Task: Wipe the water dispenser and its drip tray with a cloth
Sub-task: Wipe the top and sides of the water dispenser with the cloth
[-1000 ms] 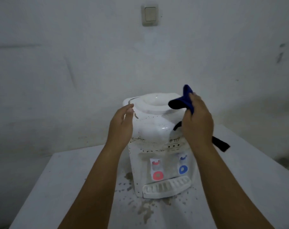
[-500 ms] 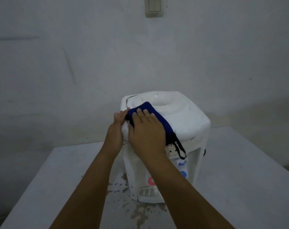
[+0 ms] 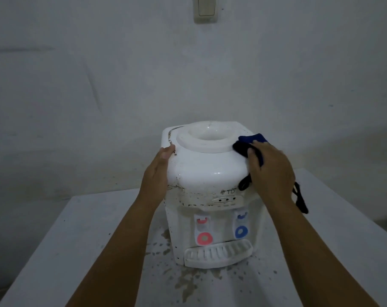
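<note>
A white tabletop water dispenser (image 3: 207, 171) stands on a white table (image 3: 81, 235), with a round bottle well on top, a red tap and a blue tap, and a slotted drip tray (image 3: 218, 253) at its foot. My right hand (image 3: 271, 171) presses a dark blue cloth (image 3: 249, 141) against the dispenser's top right corner; the cloth's black strap (image 3: 301, 199) hangs below my wrist. My left hand (image 3: 158, 171) lies flat against the dispenser's upper left side, holding nothing.
Dark stains and specks (image 3: 185, 280) spread over the table around the dispenser's base. A plain wall rises close behind, with a light switch (image 3: 205, 9) above. The table's right edge (image 3: 352, 204) falls off to a dark floor.
My right hand has swept the cloth from the top left corner of the dispenser across to the top right corner. My left hand stays on the left side.
</note>
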